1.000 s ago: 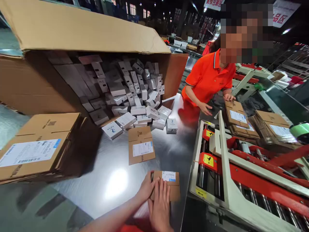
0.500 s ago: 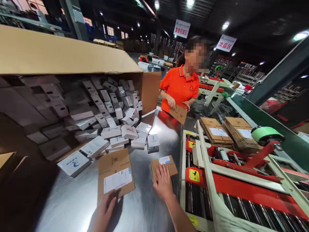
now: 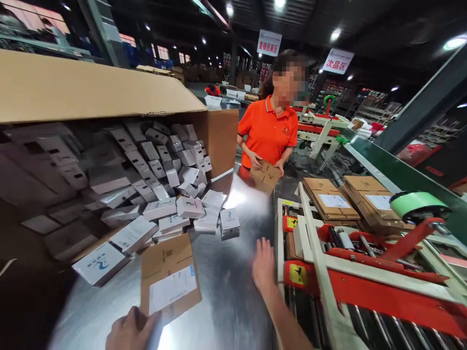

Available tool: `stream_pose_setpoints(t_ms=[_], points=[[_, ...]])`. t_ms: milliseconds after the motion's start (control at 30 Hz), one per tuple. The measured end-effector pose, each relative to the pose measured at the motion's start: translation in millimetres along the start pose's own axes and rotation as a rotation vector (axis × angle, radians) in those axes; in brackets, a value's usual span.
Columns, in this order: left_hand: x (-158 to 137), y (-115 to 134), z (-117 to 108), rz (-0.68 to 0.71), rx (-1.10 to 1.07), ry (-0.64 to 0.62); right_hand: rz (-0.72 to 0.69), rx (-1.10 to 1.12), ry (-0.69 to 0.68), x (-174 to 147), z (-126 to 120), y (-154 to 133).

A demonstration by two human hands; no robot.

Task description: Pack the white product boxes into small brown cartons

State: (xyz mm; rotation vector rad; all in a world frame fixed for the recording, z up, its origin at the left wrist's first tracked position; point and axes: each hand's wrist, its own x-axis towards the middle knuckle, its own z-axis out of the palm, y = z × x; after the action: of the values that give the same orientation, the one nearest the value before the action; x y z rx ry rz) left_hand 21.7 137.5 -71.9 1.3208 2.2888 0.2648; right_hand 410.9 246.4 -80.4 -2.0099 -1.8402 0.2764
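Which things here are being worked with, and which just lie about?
In hand: left hand grips flat carton; right hand open by taping machine.
Lying about: big box, white boxes, carton stacks, co-worker's carton.

L hand (image 3: 129,330) cut off by bottom edge, thumb covers near corner of flat carton (image 3: 168,276). Label text on it too small to read. Co-worker's face blurred. Big box (image 3: 91,92) runs off left edge; its left interior too dark to tell.
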Motion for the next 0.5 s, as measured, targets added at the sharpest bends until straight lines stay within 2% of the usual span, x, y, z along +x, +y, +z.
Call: stream_pose_setpoints(t_ms=[67,133,233,300,367,400,433,500], points=[[-9,7,-4,-0.007,0.037,-0.019,-0.096,0.104,-0.134,-35,33,-64],[-18,9,-9,0.052,0.011,-0.009,-0.140,0.195,-0.235,-77,59,-128],[-30,0,-24,0.020,-0.170,0.071,-0.131,0.297,-0.333,-135,74,-190],[-40,-12,-43,-0.065,-0.424,0.138,-0.103,0.374,-0.454,-157,71,-204],[-56,-24,-64,-0.118,-0.718,0.200,-0.087,0.452,-0.557,-158,60,-206],[-67,-29,-75,-0.125,-0.816,0.226,-0.086,0.476,-0.561,-152,53,-205],[-79,-32,-83,-0.119,-0.840,0.247,-0.078,0.522,-0.523,-143,45,-204],[-106,-35,-92,-0.080,-0.704,0.271,-0.046,0.667,-0.393,-120,27,-206]])
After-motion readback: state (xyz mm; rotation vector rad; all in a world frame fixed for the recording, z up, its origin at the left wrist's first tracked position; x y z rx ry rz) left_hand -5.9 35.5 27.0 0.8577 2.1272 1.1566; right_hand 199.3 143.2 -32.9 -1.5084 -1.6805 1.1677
